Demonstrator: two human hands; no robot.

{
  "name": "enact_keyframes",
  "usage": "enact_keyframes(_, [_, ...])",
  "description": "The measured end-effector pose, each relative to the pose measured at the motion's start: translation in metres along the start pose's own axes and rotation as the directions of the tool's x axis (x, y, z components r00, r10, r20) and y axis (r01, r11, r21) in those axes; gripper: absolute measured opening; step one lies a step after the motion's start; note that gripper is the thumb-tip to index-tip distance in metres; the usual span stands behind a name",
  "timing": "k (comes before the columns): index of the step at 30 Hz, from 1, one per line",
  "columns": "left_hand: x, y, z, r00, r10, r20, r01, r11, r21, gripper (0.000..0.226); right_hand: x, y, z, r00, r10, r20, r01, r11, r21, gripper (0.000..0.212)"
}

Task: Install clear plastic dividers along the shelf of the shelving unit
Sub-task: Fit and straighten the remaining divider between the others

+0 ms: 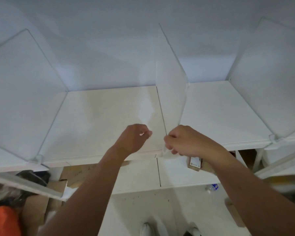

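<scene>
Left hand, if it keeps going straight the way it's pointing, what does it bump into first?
Probably the clear middle divider. The left hand points right, toward the right hand gripping the divider's front edge. Depth is hard to judge, so it might meet those fingers first.

The shelf point(109, 108) is plain white and the dividers point(173, 92) on it are clear to frosted white. Near left lies orange fabric point(2, 222) beside brown cardboard point(36, 212).

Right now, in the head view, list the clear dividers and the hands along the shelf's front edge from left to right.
Left clear divider → left hand → right hand, at the front foot of the middle clear divider → right clear divider.
</scene>
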State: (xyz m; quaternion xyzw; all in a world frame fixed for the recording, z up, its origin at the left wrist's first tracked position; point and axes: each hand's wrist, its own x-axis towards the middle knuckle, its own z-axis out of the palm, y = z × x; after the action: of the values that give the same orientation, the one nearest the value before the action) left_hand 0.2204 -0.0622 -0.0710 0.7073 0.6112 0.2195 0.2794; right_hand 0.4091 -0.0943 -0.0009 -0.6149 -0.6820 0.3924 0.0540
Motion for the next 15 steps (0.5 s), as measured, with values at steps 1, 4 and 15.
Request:
enact_keyframes(1, [-0.005,-0.001,-0.011,1.000,-0.022,0.002,0.022,1.000,-0.004,0.023,-0.002,-0.008,0.004,0.998,-0.047,-0.042,0.048,0.999,0.015,0.036])
enact_keyframes(4, [-0.029,-0.008,-0.051,0.989,-0.138,0.046,0.139,0.990,-0.017,0.026,-0.005,-0.037,0.014,0.983,-0.144,-0.112,0.153,0.985,0.076,0.037])
enact_keyframes(15, [-0.153,-0.144,-0.183,0.541,-0.711,-0.448,0.825,0.551,0.122,0.097,-0.019,-0.148,0.083,0.932,-0.359,-0.048,0.363,0.920,0.148,0.055])
